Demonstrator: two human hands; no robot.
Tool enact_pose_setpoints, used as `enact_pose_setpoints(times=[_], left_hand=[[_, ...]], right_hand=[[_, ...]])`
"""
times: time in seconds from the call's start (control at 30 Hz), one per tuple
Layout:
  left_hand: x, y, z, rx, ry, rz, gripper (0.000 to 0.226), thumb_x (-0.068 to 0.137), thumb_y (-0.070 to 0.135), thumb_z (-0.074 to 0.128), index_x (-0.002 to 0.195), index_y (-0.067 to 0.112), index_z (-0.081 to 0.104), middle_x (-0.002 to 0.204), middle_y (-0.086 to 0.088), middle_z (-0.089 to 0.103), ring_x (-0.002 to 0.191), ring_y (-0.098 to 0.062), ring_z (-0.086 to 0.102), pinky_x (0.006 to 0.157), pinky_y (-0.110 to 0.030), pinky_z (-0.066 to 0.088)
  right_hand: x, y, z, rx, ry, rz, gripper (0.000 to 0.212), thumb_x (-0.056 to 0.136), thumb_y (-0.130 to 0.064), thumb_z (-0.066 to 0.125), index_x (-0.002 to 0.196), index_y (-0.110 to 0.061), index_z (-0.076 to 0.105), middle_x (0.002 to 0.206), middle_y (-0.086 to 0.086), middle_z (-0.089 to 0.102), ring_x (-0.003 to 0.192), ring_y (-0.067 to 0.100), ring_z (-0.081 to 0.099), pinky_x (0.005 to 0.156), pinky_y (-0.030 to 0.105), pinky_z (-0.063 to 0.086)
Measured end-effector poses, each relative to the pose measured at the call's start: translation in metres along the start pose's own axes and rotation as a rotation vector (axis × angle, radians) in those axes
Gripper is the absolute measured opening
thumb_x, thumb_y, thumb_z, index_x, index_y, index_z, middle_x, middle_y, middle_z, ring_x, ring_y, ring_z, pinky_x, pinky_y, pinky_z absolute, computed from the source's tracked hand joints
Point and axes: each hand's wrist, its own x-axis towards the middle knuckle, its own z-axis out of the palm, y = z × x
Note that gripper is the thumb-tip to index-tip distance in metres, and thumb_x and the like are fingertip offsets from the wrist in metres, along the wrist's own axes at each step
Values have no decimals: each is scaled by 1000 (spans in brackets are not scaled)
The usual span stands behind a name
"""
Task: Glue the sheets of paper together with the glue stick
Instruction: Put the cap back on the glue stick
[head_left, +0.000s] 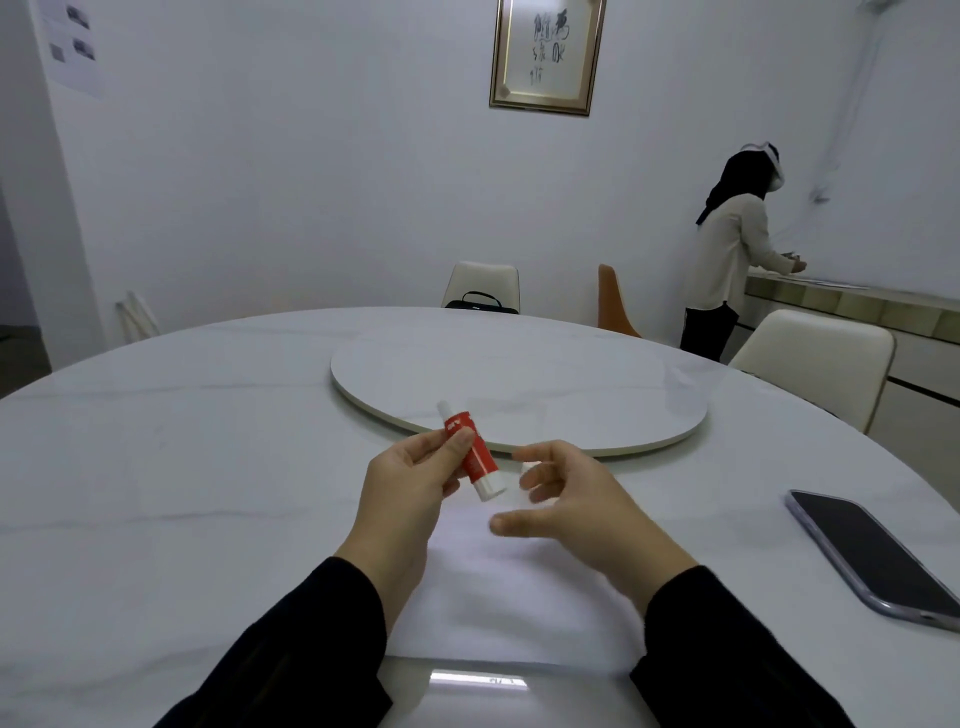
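Note:
A red and white glue stick (475, 457) is held tilted above the table, pinched between thumb and fingers of my left hand (410, 493). My right hand (566, 499) hovers just right of the stick's lower white end, fingers loosely spread and holding nothing that I can make out. A white sheet of paper (514, 597) lies flat on the table beneath both hands, reaching toward the near edge. Whether it is one sheet or more cannot be told.
A round white marble table (182, 467) carries a raised turntable (519, 384) at its centre. A dark phone (872, 556) lies to the right. Chairs (810, 358) stand around the far side. A person (732, 254) stands at a counter at the back right.

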Motion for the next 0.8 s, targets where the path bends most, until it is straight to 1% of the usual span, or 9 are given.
enact_pose_setpoints(times=[0.13,0.23,0.27,0.33,0.43,0.53,0.67,0.73,0.8], left_hand=[[4,-1,0,-201,-59,-110,14,90,15,56,100,10,64,84,-3,74,78,-16,69,80,-31,53],[4,-2,2,-216,-99,-168,15,94,17,50,100,15,63,84,2,73,74,-18,70,72,-33,52],[3,-3,1,-209,-109,-184,16,95,18,48,99,17,63,86,3,73,76,-18,69,70,-33,50],[2,-3,0,-213,-134,-211,19,96,20,46,103,17,63,94,2,71,77,-18,67,69,-33,48],[1,-5,1,-252,-176,-264,25,97,19,41,109,15,63,98,-3,69,73,-18,63,68,-33,46],[1,-7,4,-299,-211,-317,28,98,18,40,108,10,65,91,-6,67,65,-18,59,67,-32,46],[1,-10,6,-325,-219,-336,24,96,13,44,104,2,63,82,-9,68,58,-19,58,62,-29,50],[1,-11,5,-294,-247,-315,21,95,12,45,100,3,64,76,-6,72,57,-17,59,59,-28,51],[1,-12,5,-257,-286,-301,21,95,13,45,100,4,64,77,-5,73,56,-15,61,57,-26,52]], right_hand=[[24,24,-24,-161,188,32,38,88,-14,63,126,-17,56,109,-5,62,88,9,56,73,17,40],[41,40,-27,-482,52,0,43,94,-10,48,136,-20,47,137,0,51,115,16,51,89,15,33],[46,43,-25,-539,19,-54,43,94,-9,47,136,-19,48,139,0,49,122,16,48,89,9,30],[52,47,-21,-573,-22,-153,36,94,-11,49,129,-18,55,134,-2,54,118,13,51,85,2,30],[62,56,-14,-581,7,-211,30,87,-16,63,116,-21,65,115,-8,59,95,7,53,85,16,37],[68,60,-12,-524,125,-204,15,81,-15,69,92,-24,66,90,-12,52,83,11,53,72,16,37],[69,63,-14,-437,167,-157,13,82,-14,67,90,-24,67,92,-5,63,86,14,59,71,16,41],[65,50,-19,-149,278,-163,14,80,-14,71,86,-26,67,90,-2,70,87,16,65,75,17,48],[56,26,-28,311,345,-188,16,73,-17,80,85,-25,71,86,-3,73,86,14,70,74,20,54]])
